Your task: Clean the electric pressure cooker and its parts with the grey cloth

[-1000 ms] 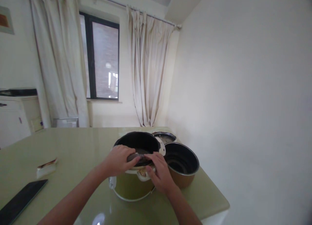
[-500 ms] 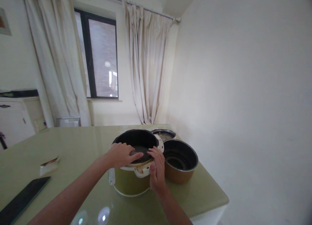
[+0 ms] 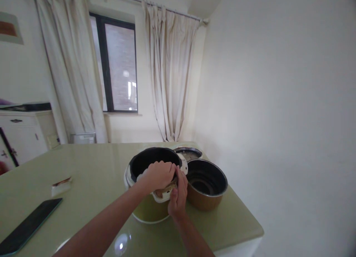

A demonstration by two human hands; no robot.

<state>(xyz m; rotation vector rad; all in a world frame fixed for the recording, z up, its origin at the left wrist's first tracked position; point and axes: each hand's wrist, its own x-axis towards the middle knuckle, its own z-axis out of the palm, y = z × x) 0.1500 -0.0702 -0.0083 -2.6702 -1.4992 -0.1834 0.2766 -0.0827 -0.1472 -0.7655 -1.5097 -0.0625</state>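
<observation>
An electric pressure cooker body (image 3: 152, 208) without a lid stands on the table, with a dark interior, a white rim and a greenish side. My left hand (image 3: 160, 175) reaches over its front right rim with fingers curled inward. Something white and crumpled (image 3: 141, 174) shows beside that hand, mostly hidden. My right hand (image 3: 179, 195) grips the rim at the right, its fingers on top and its thumb on the outside. To the right, close to the cooker, is a brown inner pot (image 3: 207, 201) with a black inside. Behind them lies a round lid (image 3: 190, 153), partly covered.
A dark flat slab (image 3: 30, 223) lies at the table's left, with a small white packet (image 3: 61, 186) behind it. The green table (image 3: 91, 168) has its right edge just beyond the inner pot, near a white wall (image 3: 278, 119).
My left hand has moved right across the cooker to its front right rim, and its fingers have curled in. My right hand stays on the rim. The view has shifted slightly left.
</observation>
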